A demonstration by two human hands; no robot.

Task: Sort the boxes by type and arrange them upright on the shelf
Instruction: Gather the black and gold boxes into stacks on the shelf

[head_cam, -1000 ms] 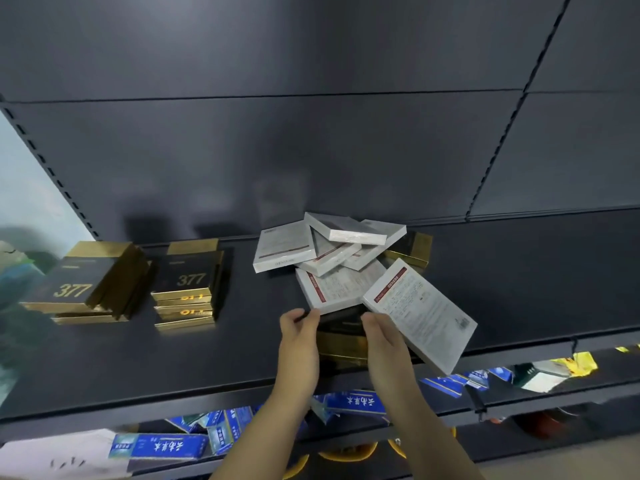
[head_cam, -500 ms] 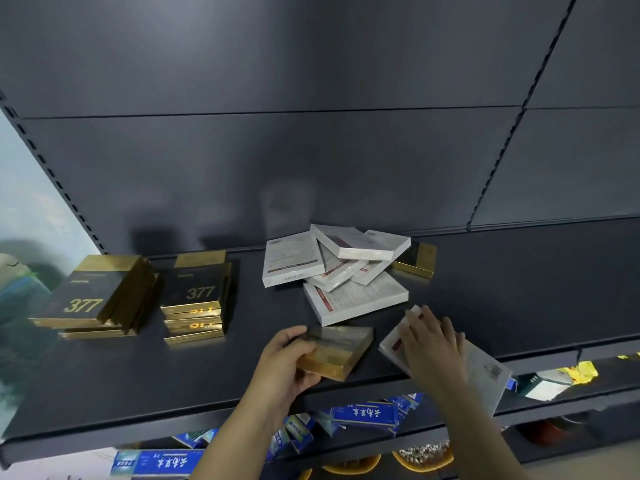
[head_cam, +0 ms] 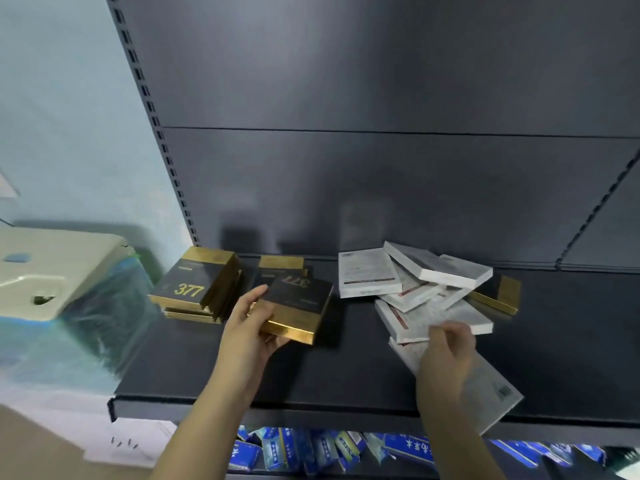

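My left hand (head_cam: 251,329) grips a black-and-gold "377" box (head_cam: 298,304) and holds it just above the dark shelf (head_cam: 346,382), in front of a second gold stack (head_cam: 281,263). Further left, several more black-and-gold boxes (head_cam: 197,284) lie stacked flat. My right hand (head_cam: 446,355) holds a white box (head_cam: 491,393) that juts over the shelf's front edge. Behind it several white boxes (head_cam: 426,282) lie in a loose heap. One black-and-gold box (head_cam: 502,294) pokes out from under the heap on the right.
The shelf's dark back panel (head_cam: 346,185) rises behind the boxes. Several blue packs (head_cam: 329,448) fill the lower shelf. A cream-coloured object (head_cam: 52,271) on blue plastic wrap stands left of the shelf.
My left hand has carried the black-and-gold box up and left, close to the gold stacks. My right hand still holds the white box at the front edge. The camera has swung left.
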